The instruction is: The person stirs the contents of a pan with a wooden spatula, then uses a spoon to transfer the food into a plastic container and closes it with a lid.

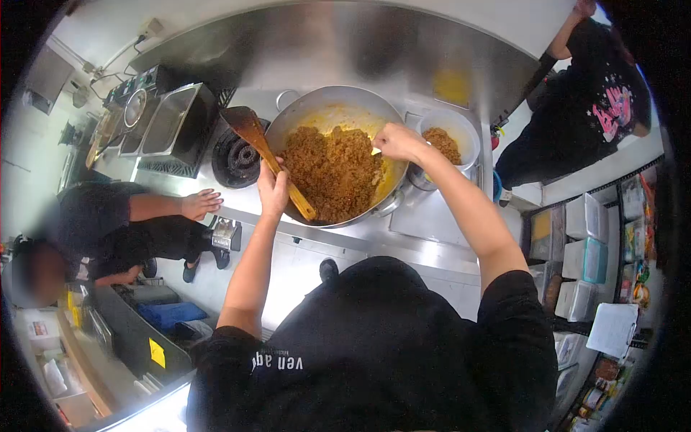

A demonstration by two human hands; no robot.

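Observation:
My left hand (pixel 273 191) is wrapped round the handle of a wooden spatula (pixel 248 128). Its broad dark blade points up and away past the left rim, and the handle end lies over the food. A large metal pot (pixel 344 93) holds a heap of brown crumbly cooked food (pixel 327 173), with yellow oil smeared on its inner wall. Over the pot's right side, my right hand (pixel 398 142) is closed, fingers pinched together. A small pale tip shows at its fingers; I cannot tell what it belongs to. Close by that hand stands a white tub (pixel 468 137) with similar brown food inside.
Left of the pot is a black burner (pixel 236 160), then deep metal trays (pixel 171 121). A co-worker's hand (pixel 201 204) rests on the counter edge at left. Another person (pixel 583 108) stands at far right. Shelves with plastic containers (pixel 584 219) line the right side.

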